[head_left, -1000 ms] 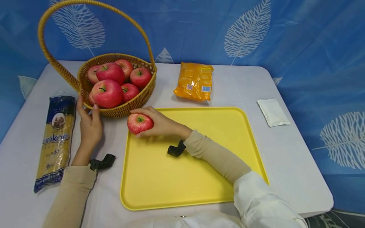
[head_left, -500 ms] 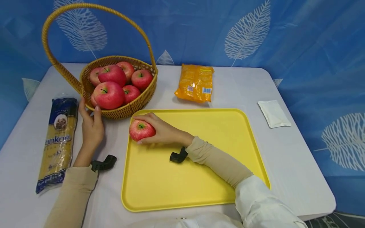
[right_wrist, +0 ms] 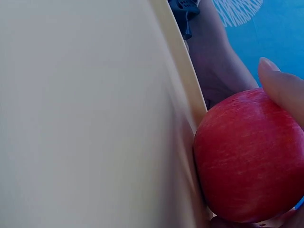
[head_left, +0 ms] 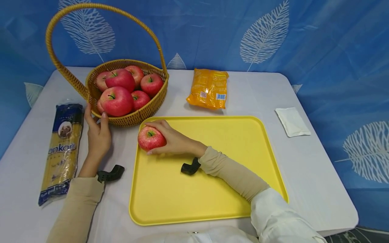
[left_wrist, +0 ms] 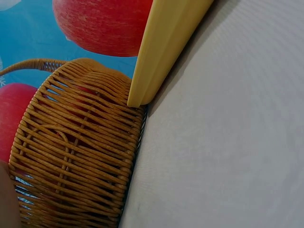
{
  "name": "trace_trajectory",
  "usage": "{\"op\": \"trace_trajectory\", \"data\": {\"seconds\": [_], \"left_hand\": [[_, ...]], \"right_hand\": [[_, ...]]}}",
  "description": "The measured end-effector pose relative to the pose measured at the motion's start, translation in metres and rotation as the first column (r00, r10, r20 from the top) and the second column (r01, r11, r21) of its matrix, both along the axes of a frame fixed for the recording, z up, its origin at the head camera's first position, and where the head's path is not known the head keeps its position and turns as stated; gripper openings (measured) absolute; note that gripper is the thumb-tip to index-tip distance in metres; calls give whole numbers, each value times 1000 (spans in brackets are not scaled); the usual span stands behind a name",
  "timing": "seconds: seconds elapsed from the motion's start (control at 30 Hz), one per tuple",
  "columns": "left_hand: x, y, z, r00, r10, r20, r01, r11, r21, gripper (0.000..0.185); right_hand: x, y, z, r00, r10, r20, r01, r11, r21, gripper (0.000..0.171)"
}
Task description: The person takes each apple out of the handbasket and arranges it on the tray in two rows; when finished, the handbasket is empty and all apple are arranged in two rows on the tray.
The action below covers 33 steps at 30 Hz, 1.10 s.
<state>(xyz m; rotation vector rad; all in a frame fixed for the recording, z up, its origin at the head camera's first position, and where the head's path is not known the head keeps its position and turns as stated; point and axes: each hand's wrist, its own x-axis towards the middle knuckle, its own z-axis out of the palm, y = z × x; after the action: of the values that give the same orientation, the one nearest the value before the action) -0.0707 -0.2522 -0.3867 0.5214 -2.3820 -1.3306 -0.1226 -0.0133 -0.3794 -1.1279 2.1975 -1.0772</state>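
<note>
Tray: a yellow tray [head_left: 212, 189] lies nearest on the white desk [head_left: 319, 175], its far-left corner just beside the basket.
Right hand: the right hand [head_left: 171, 138] reaches across the tray, fingers curled round a red apple [head_left: 151, 138], stem end up.
Apple: it sits at the tray's far-left corner, on or just above the rim; the right-wrist view shows it at the tray's edge with a fingertip [right_wrist: 282, 88] on its upper side.
Left hand: the left hand [head_left: 98, 135] rests on the desk left of the tray, fingers fairly straight, their tips touching the basket's near wall and holding nothing.
Basket: a wicker basket [head_left: 143, 111] with a tall handle holds several more red apples [head_left: 117, 99]; the left-wrist view shows its weave touching the tray corner.
Around: a pasta packet [head_left: 62, 148] lies at far left, an orange bag [head_left: 208, 88] beyond the tray, a white sachet [head_left: 292, 121] at right.
Change: against half a second ago, apple and both hands have hardly shifted; a second ago the apple sat a trifle lower and further left.
</note>
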Motion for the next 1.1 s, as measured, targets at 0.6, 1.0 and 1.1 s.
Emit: {"op": "trace_trajectory", "data": {"seconds": [0.6, 1.0, 1.1], "left_hand": [[-1, -1, -3, 1000, 2, -15, -2, 1000, -11, 58], [-2, 1, -3, 1000, 11, -21, -12, 1000, -8, 58], [-1, 0, -2, 1000, 17, -18, -18, 1000, -12, 57]], "right_hand": [[-11, 12, 11, 1000, -20, 17, 20, 999, -24, 93], [-23, 17, 26, 998, -61, -9, 60, 991, -123, 87], [-26, 11, 29, 998, -66, -20, 62, 986, -153, 84]]}}
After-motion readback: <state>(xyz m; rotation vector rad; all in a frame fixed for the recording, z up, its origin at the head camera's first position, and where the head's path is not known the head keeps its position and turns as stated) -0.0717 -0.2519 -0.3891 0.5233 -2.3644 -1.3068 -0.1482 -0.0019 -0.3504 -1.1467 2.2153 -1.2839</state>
